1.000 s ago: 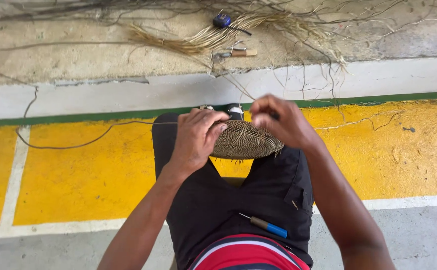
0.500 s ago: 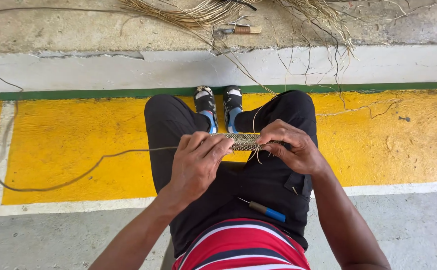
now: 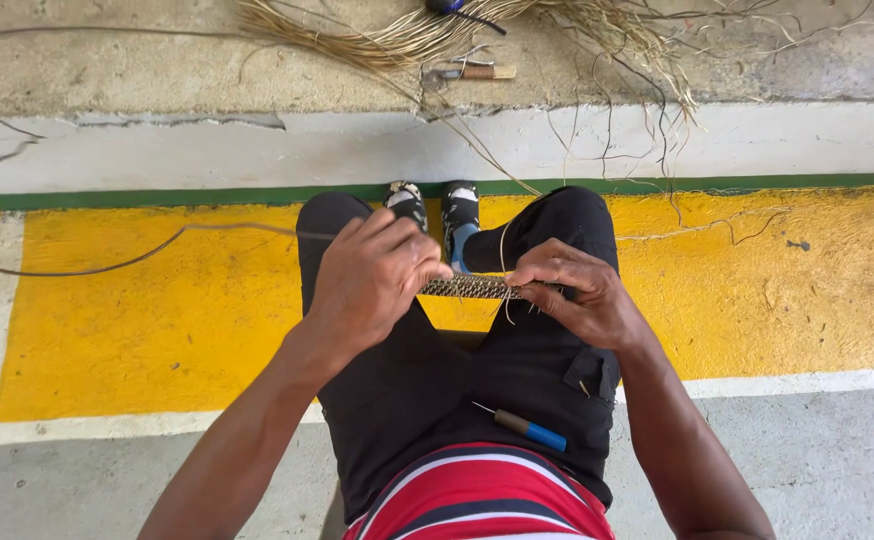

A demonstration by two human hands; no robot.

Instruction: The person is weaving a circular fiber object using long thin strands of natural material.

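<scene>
- Woven straw-coloured fibre makes up the flat woven piece (image 3: 472, 287) that I am holding edge-on above my knees, between my two hands.
- My left hand (image 3: 372, 280) is gripping the left end of the woven piece, fingers curled together over its edge and the thumb pressing from my side.
- My right hand (image 3: 582, 295) is clamping the right end, fingers closed together over the top; loose fibre ends are hanging just below that grip.
- A long thin strand (image 3: 157, 245) is running from under my left hand out toward the left, across the yellow painted band of the floor (image 3: 137, 330).
- I am sitting with both legs in black trousers (image 3: 437, 390); my patterned shoes (image 3: 435, 205) are resting at the far edge of the yellow band, touching the green stripe (image 3: 157, 196).
- A small tool with a blue handle (image 3: 522, 428) and a thin metal shaft is lying on my right thigh, well apart from both hands.
- A bundle of dry fibres (image 3: 437, 35) is lying on the raised concrete ledge (image 3: 157, 70) at the far edge of the floor, with stray strands trailing down over its white face.
- A small knife with a wooden handle (image 3: 472, 72) is lying on the ledge, just beside the bundle.
- A dark blue object is showing at the top edge beside the bundle; I cannot tell what it is.
- My striped red, white and dark shirt (image 3: 477, 495) is showing at the near edge.
</scene>
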